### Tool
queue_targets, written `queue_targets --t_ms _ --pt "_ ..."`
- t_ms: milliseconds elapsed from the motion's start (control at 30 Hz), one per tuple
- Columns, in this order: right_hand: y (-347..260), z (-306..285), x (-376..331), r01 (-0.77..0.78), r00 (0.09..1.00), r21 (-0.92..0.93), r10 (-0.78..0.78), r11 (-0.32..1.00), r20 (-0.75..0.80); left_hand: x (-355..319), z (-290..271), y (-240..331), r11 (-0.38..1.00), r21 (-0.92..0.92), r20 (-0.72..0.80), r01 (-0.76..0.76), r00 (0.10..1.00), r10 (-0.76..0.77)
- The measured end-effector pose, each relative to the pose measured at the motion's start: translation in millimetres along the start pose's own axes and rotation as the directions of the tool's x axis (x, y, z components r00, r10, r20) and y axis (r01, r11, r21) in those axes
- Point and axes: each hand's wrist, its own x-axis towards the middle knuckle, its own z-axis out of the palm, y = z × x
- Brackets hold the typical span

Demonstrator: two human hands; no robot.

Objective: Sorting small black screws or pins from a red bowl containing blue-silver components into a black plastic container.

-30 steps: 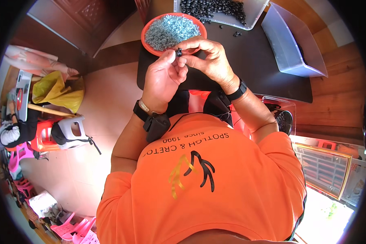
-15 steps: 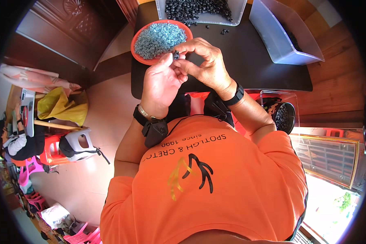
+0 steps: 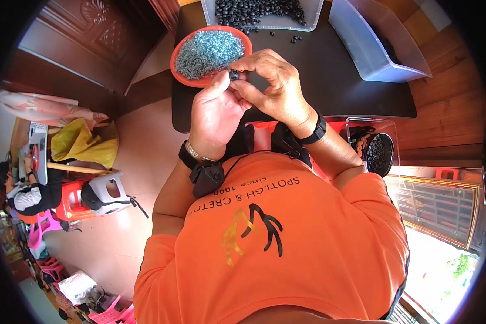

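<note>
Over the near edge of the black table, my left hand (image 3: pixel 215 112) and my right hand (image 3: pixel 279 89) meet at the fingertips. Between them is a small black rounded part (image 3: pixel 234 75), pinched by the thumb and fingers of both hands; its exact kind is too small to make out. Just beyond my left hand, an orange-red bowl (image 3: pixel 174 63) holds a heap of small clear, shiny pieces (image 3: pixel 210 51). A clear plastic bin (image 3: pixel 314 15) at the far side contains many small black parts (image 3: pixel 256 12), some spilled at its lip.
A translucent bin (image 3: pixel 362 46) lies at the table's right, with black contents inside. Several loose black parts (image 3: pixel 295 39) are on the black table (image 3: pixel 340 100). Below its right edge stands a black bucket (image 3: pixel 379 155) of dark pieces. Another person (image 3: pixel 29 200) sits at the far left.
Both hands stay together at the black part, with only slight finger movement. The view has shifted a little. At the far left, the other person's arm and head have moved.
</note>
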Motion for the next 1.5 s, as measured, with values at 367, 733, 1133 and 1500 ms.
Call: queue_targets --t_ms 367,733,1133,1500 --pt "-3 -4 1 0.042 0.999 -0.053 -0.042 0.998 -0.002 -1 -2 -2 0.998 -0.067 0.030 -0.002 1.000 0.004" --pt "6 2 -2 0.165 0.986 -0.216 -0.157 0.962 0.055 2 -7 -3 0.999 -0.041 0.017 -0.003 1.000 0.004" --pt "13 -12 3 0.096 0.995 -0.239 -0.085 0.966 0.053 1 -26 1 0.996 0.047 0.038 0.080 0.996 -0.082" --pt "32 -140 78 -0.208 0.910 -0.792 -0.184 0.574 -0.373 -9 -50 11 0.998 0.057 -0.115 0.031 0.993 -0.025"
